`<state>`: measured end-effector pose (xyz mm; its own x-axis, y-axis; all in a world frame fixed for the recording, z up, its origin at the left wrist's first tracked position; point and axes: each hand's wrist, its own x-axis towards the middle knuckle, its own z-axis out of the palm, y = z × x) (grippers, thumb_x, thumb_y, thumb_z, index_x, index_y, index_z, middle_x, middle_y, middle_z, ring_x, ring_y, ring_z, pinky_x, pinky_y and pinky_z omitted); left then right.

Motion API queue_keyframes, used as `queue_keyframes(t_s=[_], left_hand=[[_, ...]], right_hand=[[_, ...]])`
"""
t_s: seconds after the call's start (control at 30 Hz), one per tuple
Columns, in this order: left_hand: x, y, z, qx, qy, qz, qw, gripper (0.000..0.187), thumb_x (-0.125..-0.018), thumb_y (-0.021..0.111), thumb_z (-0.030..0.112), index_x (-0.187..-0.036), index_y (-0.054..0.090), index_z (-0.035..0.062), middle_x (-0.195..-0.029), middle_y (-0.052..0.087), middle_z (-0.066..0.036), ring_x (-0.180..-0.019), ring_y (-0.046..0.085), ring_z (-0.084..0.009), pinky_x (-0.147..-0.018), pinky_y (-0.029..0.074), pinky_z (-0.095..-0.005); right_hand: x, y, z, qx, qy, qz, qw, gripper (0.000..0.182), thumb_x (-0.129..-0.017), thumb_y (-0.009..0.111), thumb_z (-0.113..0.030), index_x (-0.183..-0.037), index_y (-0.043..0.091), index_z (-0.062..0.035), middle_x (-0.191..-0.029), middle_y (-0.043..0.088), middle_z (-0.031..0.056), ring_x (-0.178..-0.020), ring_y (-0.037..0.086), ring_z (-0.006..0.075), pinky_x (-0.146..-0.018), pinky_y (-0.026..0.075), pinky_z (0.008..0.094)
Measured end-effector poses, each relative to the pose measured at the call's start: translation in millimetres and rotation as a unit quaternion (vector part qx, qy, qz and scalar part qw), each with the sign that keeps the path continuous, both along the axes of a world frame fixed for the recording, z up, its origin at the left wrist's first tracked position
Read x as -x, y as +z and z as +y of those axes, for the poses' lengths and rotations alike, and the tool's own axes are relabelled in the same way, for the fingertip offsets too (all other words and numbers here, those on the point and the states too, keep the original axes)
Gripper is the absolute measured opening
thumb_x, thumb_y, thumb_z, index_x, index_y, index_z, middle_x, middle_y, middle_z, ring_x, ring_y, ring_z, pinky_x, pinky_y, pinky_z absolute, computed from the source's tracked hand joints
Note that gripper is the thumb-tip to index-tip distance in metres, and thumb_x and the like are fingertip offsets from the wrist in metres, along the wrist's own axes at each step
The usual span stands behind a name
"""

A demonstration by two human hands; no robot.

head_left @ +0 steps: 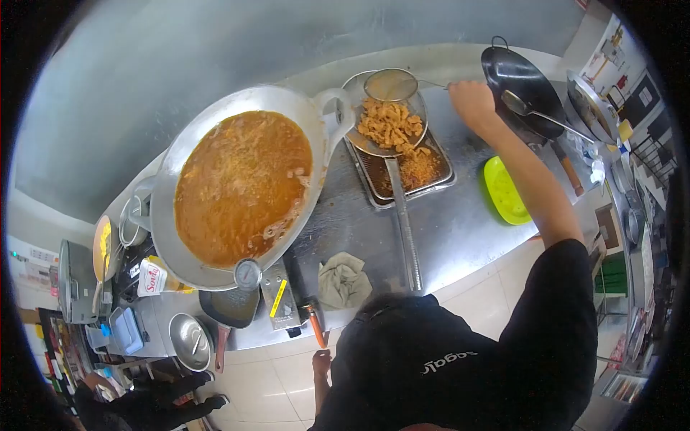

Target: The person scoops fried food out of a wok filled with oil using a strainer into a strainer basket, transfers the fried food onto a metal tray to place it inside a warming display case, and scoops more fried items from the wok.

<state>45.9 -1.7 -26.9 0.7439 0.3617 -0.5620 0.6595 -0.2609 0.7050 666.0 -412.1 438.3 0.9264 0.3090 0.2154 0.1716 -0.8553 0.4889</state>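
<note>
My right hand [471, 103] is closed around the thin handle of a fine-mesh strainer [391, 85]. The strainer rests over the far rim of a larger long-handled skimmer [403, 215], which holds fried golden pieces [389, 123]. Under the skimmer, a rack tray [448, 171] has fried crumbs [417, 169] on it. To the left stands a big metal wok [162, 215] of bubbling brown oil [244, 187], with a dial thermometer [248, 274] at its near rim. My left hand [321, 365] hangs low by an orange hose [316, 327], fingers curled; their contents are hidden.
A lime-green plate [507, 190] lies below my right forearm. Beyond it are a black wok [519, 72] and a metal ladle [514, 103]. A crumpled cloth [343, 280] and a small pan [230, 307] lie near the front edge. Another person [144, 406] is at lower left.
</note>
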Motion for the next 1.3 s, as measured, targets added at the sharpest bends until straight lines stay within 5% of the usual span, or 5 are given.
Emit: queue_keyframes(t_s=[0.13, 0.23, 0.6, 0.83, 1.3], left_hand=[[-6.8, -3.8, -1.3, -0.122, -0.36, -0.023, 0.925, 0.029, -0.081, 0.066, 0.022, -0.103, 0.063, 0.003, -0.094, 0.068, -0.013, -0.081, 0.066, -0.0255, -0.068, 0.05, -0.0343], [-145.5, 237.2, -48.2, -0.056, -0.423, 0.196, 0.883, 0.029, -0.085, 0.062, 0.024, -0.105, 0.062, 0.0022, -0.098, 0.067, -0.014, -0.091, 0.065, -0.0257, -0.075, 0.049, -0.0335], [-359.9, 259.5, -235.7, 0.515, 0.016, 0.098, 0.851, 0.04, -0.094, 0.054, 0.038, -0.122, 0.046, 0.0095, -0.083, 0.057, -0.005, -0.067, 0.058, -0.0176, -0.064, 0.05, -0.0314], [-390.0, 379.4, -223.5, 0.599, 0.035, 0.045, 0.799, 0.021, -0.097, 0.048, 0.031, -0.105, 0.049, 0.0114, -0.064, 0.037, 0.005, -0.044, 0.032, -0.0044, -0.039, 0.029, -0.0204], [-364.1, 331.0, -235.6, 0.503, 0.06, 0.043, 0.861, 0.026, -0.097, 0.049, 0.03, -0.112, 0.046, 0.0092, -0.065, 0.039, 0.002, -0.043, 0.034, -0.0068, -0.037, 0.029, -0.0229]], right_hand=[[-3.7, -17.0, -28.4, -0.044, -0.029, -0.005, 0.999, 0.017, -0.082, 0.056, -0.01, -0.093, 0.068, -0.0105, -0.086, 0.069, 0.0122, -0.082, 0.068, 0.0297, -0.066, 0.055, 0.0392], [5.4, -30.1, -53.8, -0.158, -0.054, -0.013, 0.986, 0.02, -0.082, 0.056, -0.01, -0.097, 0.068, -0.012, -0.088, 0.068, 0.0142, -0.085, 0.067, 0.0336, -0.072, 0.055, 0.0423], [58.2, -64.1, -117.1, -0.437, -0.049, 0.092, 0.893, 0.031, -0.088, 0.048, -0.012, -0.114, 0.064, -0.0151, -0.099, 0.065, 0.0204, -0.092, 0.061, 0.0399, -0.083, 0.049, 0.0472], [66.4, -71.7, -153.2, -0.474, 0.002, 0.054, 0.879, 0.029, -0.088, 0.049, -0.01, -0.114, 0.063, -0.0117, -0.097, 0.065, 0.0205, -0.089, 0.061, 0.0404, -0.079, 0.048, 0.0464], [112.0, -84.5, -172.3, -0.35, 0.019, 0.124, 0.928, 0.045, -0.081, 0.046, 0.0, -0.122, 0.058, -0.0138, -0.09, 0.065, 0.02, -0.078, 0.062, 0.0377, -0.07, 0.049, 0.0454]])
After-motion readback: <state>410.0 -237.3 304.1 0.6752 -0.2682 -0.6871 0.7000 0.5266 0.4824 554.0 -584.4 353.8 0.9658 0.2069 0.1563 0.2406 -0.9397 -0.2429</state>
